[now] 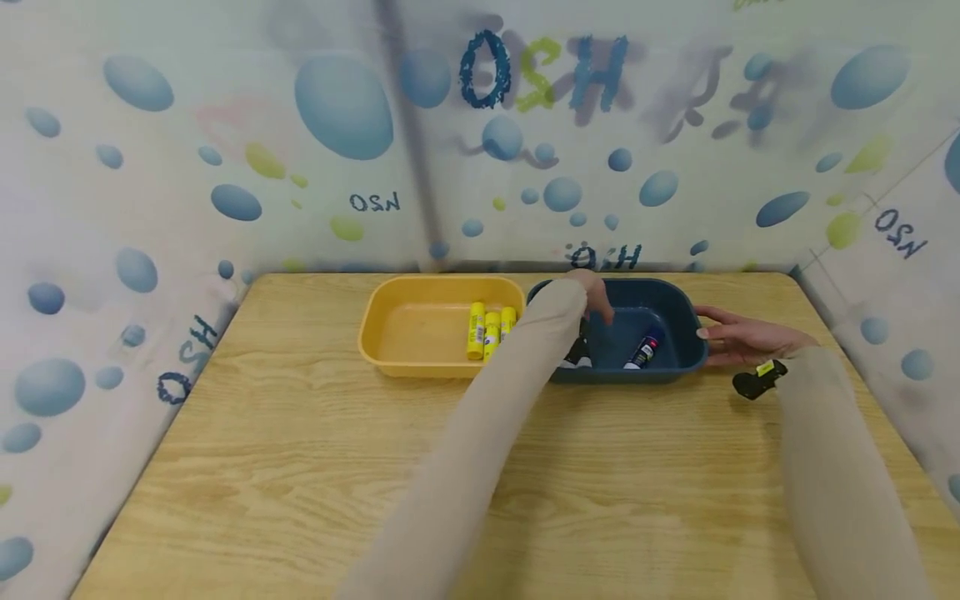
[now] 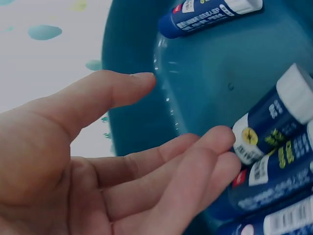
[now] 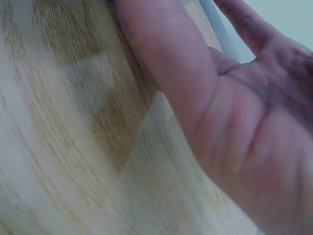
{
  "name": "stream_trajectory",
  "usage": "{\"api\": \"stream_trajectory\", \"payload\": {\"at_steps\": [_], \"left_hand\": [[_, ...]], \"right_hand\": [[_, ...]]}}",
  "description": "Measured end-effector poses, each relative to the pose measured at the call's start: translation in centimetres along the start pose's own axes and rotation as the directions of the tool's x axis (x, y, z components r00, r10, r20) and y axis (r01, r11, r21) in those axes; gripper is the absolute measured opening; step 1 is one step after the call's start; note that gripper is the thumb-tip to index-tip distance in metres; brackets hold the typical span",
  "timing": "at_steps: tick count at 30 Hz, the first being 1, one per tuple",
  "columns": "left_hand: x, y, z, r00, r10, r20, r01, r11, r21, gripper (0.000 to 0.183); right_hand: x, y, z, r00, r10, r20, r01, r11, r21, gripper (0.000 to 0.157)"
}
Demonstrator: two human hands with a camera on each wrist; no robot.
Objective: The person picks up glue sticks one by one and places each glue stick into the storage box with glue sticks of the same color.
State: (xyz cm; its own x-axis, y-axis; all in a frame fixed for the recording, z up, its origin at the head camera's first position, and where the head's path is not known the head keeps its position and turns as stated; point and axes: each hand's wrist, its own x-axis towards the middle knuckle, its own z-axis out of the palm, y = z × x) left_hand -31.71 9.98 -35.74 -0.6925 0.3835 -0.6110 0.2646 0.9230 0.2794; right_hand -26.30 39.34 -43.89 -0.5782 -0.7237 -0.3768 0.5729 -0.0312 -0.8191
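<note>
My left hand [image 1: 595, 293] reaches into the dark blue tub [image 1: 678, 367] with nothing held. In the left wrist view its thumb and fingers are spread apart. Its fingertips [image 2: 222, 139] are at a navy glue stick [image 2: 266, 117] with a white cap, touching it or very close. More navy glue sticks [image 2: 279, 171] lie side by side next to that one. Another navy glue stick [image 1: 645, 347] lies apart, toward the tub's right end. My right hand [image 1: 750, 337] rests with extended fingers against the tub's right outer wall.
A yellow tub [image 1: 405, 368] adjoins the blue one on the left, with several yellow glue sticks [image 1: 476, 332] at its right end. My left sleeve [image 1: 487, 417] crosses in front of both tubs. Behind the wooden table [image 1: 300, 475] hangs a patterned curtain [image 1: 225, 125].
</note>
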Motion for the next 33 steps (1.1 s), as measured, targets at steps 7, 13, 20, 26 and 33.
{"api": "stream_trajectory", "payload": {"at_steps": [7,13,20,26,33], "left_hand": [[-3.2,-1.5,-1.4,1.000,-0.020,0.009,0.022,0.986,-0.167,0.043],[-6.3,-3.2,-1.9,0.996,-0.010,-0.086,-0.016,0.954,-0.299,0.035],[-9.0,-4.5,-1.9,0.994,-0.018,-0.106,0.003,0.989,-0.145,0.038],[-11.2,-5.2,-0.8,0.997,-0.002,-0.076,-0.001,0.999,-0.039,0.040],[-13.7,-6.5,1.2,0.997,0.034,-0.070,-0.029,0.997,0.073,0.033]], "right_hand": [[0.0,-0.1,-0.1,0.997,-0.005,0.072,0.002,0.999,0.041,0.042],[0.0,-0.1,0.1,0.995,-0.010,0.104,0.004,0.998,0.055,0.045],[0.1,-0.1,0.3,0.996,-0.006,0.094,0.001,0.998,0.057,0.045],[0.0,0.2,-0.4,0.988,-0.009,0.155,0.002,0.999,0.047,0.044],[0.3,0.1,-0.5,0.976,-0.017,0.216,0.001,0.997,0.077,0.048]]}}
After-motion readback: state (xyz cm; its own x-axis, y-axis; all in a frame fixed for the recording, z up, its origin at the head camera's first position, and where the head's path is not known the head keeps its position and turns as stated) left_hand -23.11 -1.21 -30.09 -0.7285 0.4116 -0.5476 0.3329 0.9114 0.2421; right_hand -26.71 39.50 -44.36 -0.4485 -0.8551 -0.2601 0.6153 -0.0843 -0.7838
